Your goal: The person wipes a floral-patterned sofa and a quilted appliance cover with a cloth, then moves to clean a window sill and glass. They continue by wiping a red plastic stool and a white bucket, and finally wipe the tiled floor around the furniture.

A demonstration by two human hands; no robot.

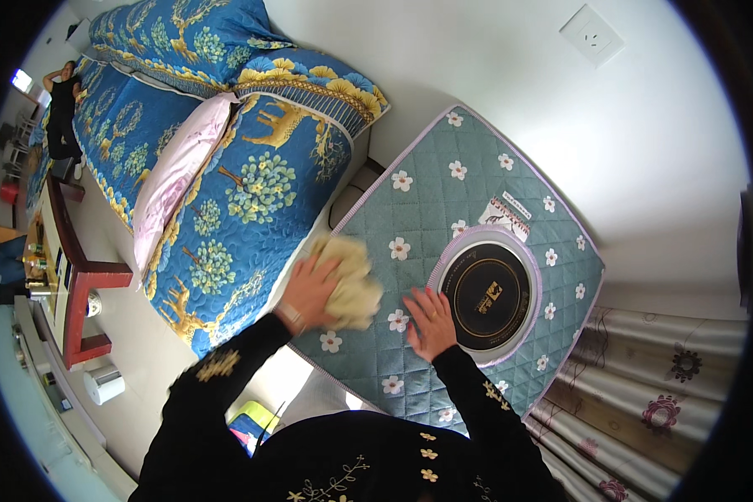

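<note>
My left hand [309, 292] rests on a bunched beige cloth [349, 285], which is blurred, at the left side of a quilted green table cover [427, 182] with white flowers. My right hand [431, 322] lies with spread fingers on the cover, beside the round opening around a black cooktop plate [491, 295]. Its fingertips reach the opening's lilac trim. Nothing is held in that hand. A small patch with writing [505, 216] is on the cover above the plate.
On the left a sofa [238, 207] wears a blue patterned cover, with a pink cushion [182, 182] on it. A red-framed coffee table [81, 282] and a white bin [104, 384] stand farther left. Curtains [640, 376] hang at right. Another person [63, 113] reclines at the far end.
</note>
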